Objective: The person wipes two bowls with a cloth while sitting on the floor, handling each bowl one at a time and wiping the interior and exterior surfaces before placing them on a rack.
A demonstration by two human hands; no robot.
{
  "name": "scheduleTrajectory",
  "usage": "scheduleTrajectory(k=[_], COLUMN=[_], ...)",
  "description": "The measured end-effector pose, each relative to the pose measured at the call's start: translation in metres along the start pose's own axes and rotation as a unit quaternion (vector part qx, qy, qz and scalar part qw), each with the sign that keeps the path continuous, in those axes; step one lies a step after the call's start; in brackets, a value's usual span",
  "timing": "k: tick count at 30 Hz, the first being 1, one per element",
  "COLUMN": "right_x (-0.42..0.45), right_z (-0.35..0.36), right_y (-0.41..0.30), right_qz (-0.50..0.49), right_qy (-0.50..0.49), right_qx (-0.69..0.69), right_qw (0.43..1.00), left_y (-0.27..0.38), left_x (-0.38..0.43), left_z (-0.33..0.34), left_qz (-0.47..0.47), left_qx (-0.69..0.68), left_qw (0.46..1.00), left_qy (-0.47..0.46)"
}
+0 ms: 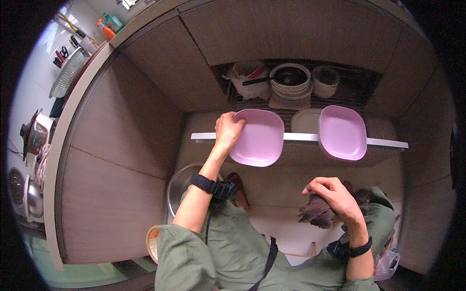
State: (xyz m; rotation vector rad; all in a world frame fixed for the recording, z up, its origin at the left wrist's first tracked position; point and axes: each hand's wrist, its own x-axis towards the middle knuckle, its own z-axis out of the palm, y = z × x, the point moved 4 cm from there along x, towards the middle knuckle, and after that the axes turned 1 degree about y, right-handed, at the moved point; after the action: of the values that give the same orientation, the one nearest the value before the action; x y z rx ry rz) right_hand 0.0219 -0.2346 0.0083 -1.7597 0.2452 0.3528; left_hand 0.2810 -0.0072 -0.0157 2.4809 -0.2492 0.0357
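Note:
My left hand (230,128) grips the upper left rim of a pink rounded-square dish (259,140), with the thumb on its inside. The dish lies over the white front edge of a pulled-out drawer (300,136). A second pink dish (343,132) sits across the same edge farther right, untouched. My right hand (333,196) is lower right, above my knee, holding a crumpled dark brown cloth (318,211).
Inside the drawer stand stacked bowls (290,82) with a black-handled pan on top, a bagged container (251,80), smaller stacked bowls (325,83) and a pale plate (305,121). A metal basin (178,187) is by my left leg. Cabinet doors (113,211) flank both sides.

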Motion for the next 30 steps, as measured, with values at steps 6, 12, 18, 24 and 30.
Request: scheduleTrajectory(k=[6, 12, 18, 24, 30], right_x=[-0.007, -0.026, -0.026, -0.011, -0.003], right_z=[-0.035, -0.106, -0.122, -0.117, -0.113], right_y=[-0.017, 0.009, 0.014, 0.011, 0.015], right_qz=[-0.038, -0.019, 0.142, 0.174, 0.147], right_qy=[0.062, 0.252, 0.401, 0.399, 0.397], right_qx=[0.063, -0.044, -0.279, -0.346, -0.373], right_qw=[0.995, 0.967, 0.861, 0.831, 0.825], left_y=[-0.012, -0.016, -0.029, -0.022, -0.018], left_x=[0.006, 0.015, 0.016, 0.02, 0.02], left_z=[-0.007, 0.009, 0.013, 0.011, 0.008], left_qz=[-0.056, -0.049, -0.022, 0.007, 0.045], left_qx=[-0.046, -0.027, -0.055, -0.079, -0.052], left_qw=[0.997, 0.998, 0.998, 0.996, 0.997], left_qy=[0.03, -0.003, -0.03, -0.032, -0.022])
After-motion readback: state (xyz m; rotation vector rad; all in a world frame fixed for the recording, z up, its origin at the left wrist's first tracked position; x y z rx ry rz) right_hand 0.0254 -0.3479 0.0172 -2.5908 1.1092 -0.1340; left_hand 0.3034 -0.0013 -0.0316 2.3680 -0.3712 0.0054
